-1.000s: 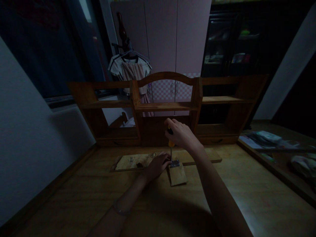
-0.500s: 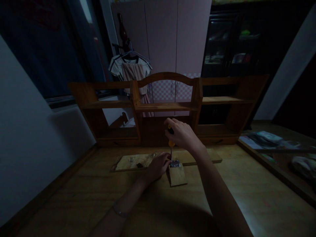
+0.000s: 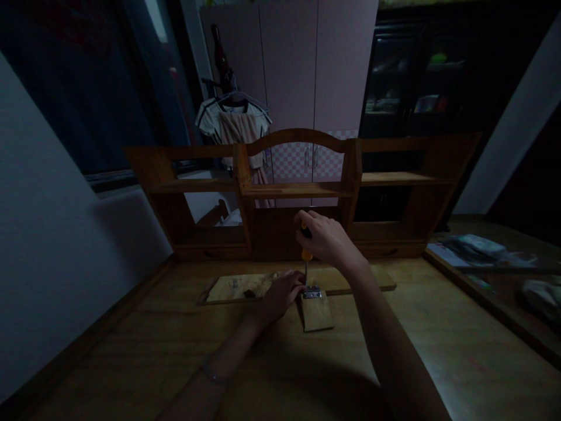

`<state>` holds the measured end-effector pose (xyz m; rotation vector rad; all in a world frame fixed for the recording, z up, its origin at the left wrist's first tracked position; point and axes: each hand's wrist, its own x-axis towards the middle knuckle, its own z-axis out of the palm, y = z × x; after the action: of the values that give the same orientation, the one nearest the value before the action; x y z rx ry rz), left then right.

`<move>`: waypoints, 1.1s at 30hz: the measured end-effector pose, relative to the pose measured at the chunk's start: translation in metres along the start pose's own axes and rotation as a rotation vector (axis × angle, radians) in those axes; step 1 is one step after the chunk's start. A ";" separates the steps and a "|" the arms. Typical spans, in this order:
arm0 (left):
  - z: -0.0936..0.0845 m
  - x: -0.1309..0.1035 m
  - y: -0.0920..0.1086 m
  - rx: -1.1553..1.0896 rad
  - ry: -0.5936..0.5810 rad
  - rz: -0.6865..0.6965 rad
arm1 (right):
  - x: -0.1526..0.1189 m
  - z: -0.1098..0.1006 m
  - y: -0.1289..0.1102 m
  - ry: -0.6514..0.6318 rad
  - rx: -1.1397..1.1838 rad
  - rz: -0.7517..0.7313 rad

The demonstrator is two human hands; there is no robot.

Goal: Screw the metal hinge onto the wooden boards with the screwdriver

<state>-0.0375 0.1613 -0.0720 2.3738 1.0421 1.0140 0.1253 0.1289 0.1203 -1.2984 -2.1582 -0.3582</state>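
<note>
My right hand (image 3: 322,235) is wrapped round the yellow and black handle of a screwdriver (image 3: 306,255), which stands upright with its tip down at a metal hinge (image 3: 312,292). The hinge lies across the top end of a small wooden block (image 3: 318,316) and a long wooden board (image 3: 239,287). My left hand (image 3: 284,290) rests on the board, its fingertips pressed together beside the screwdriver tip. What those fingertips hold, if anything, is too small to make out.
A wooden shelf unit (image 3: 302,190) stands along the back of the wooden table (image 3: 166,345). On the right, plastic-wrapped items (image 3: 475,247) lie beyond the table's raised edge. Clothes (image 3: 234,120) hang behind the shelf.
The whole view has shifted very slightly. Both hands keep nearly the same places, and the screwdriver is still upright at the hinge.
</note>
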 end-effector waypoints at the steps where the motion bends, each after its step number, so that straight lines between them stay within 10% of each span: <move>1: 0.003 0.000 -0.002 -0.067 -0.002 -0.018 | 0.000 0.000 0.001 0.004 0.002 0.001; 33: 0.004 0.002 0.002 0.256 -0.101 0.129 | -0.001 -0.003 0.003 -0.003 -0.002 0.006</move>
<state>-0.0326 0.1618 -0.0724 2.6981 1.0478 0.8345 0.1296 0.1279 0.1219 -1.3068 -2.1566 -0.3561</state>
